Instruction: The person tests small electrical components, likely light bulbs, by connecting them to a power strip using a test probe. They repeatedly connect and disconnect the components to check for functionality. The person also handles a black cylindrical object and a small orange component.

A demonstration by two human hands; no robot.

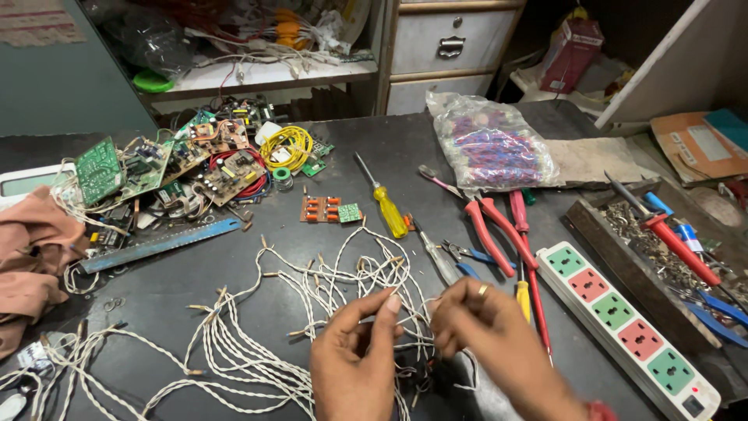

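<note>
Twisted white wires (312, 312) lie in a loose tangle on the dark desk (374, 156), just left of the power strip (627, 327). Both hands pinch strands of it: the left hand (354, 362) grips one between thumb and forefinger, the right hand (487, 331) closes on another. Most of the bundle, sprawling farther left of the strip, looks unsorted, so the work seems early. Red-handled pliers (495, 226) and a yellow screwdriver (386, 206) lie untouched beyond the strip.
</note>
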